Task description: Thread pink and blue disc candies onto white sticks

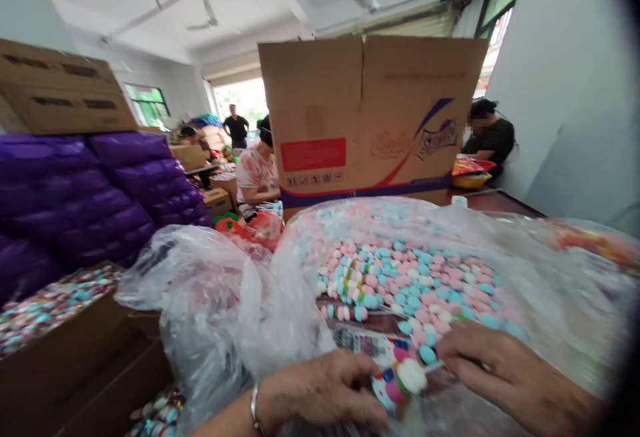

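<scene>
My left hand [327,387], a bangle on its wrist, has its fingers closed round a marshmallow pop [394,385] with a white rounded top and a colourful, pink-and-blue body. A thin white stick [433,366] runs from the white top to my right hand [505,370], whose fingers pinch its other end. Just beyond lies a printed wrapper [370,344]. Behind it spreads a heap of pink, blue and white marshmallows [430,270] in a large clear plastic bag [210,284]. Several marshmallows threaded on a stick [345,312] rest at the heap's near left edge.
A large cardboard box [320,110] stands behind the heap. At left, an open carton [85,350] holds wrapped sweets, below purple bundles [90,190] topped with boxes [65,90]. One person [257,174] works behind the box's left side, another [493,137] at right; others are farther back.
</scene>
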Demonstrator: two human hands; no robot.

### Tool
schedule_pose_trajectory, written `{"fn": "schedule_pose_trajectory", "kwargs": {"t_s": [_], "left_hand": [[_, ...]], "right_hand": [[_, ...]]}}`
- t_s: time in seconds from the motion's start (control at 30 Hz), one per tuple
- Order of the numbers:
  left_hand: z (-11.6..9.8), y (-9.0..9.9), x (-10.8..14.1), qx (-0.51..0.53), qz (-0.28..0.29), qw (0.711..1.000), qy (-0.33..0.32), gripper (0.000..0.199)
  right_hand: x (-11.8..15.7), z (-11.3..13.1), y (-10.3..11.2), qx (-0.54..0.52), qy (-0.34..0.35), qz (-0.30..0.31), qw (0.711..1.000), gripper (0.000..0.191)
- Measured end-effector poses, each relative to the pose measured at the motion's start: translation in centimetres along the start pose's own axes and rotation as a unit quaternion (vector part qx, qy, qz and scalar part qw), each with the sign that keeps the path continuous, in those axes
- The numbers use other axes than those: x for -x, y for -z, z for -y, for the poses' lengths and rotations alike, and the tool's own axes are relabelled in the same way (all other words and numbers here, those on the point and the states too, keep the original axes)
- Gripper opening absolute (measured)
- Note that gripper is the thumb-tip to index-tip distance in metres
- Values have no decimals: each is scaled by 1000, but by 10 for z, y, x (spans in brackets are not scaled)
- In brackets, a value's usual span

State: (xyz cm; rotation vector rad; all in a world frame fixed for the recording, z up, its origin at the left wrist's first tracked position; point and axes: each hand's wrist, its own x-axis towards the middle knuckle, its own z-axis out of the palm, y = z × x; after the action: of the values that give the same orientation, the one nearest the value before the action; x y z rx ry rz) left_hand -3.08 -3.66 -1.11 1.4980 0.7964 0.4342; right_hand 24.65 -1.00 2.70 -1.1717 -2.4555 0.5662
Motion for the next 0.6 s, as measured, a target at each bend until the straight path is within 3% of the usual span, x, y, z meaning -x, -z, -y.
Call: {"fn": "schedule_pose_trajectory", "kwargs": {"t_s": [0.17, 0.4, 0.6], "left_hand": [[-13, -6, -3, 26, 2, 1000, -13, 31], [-17, -10, -9, 44, 14, 999, -3, 28], [-19, -19, -13, 57, -47, 997, -14, 29]], "right_hand": [[-6, 25, 12, 8, 9, 17, 1000, 24], [-10, 33, 21, 14, 28, 5, 999, 25], [-19, 36, 3, 46, 83, 26, 995, 26]]}}
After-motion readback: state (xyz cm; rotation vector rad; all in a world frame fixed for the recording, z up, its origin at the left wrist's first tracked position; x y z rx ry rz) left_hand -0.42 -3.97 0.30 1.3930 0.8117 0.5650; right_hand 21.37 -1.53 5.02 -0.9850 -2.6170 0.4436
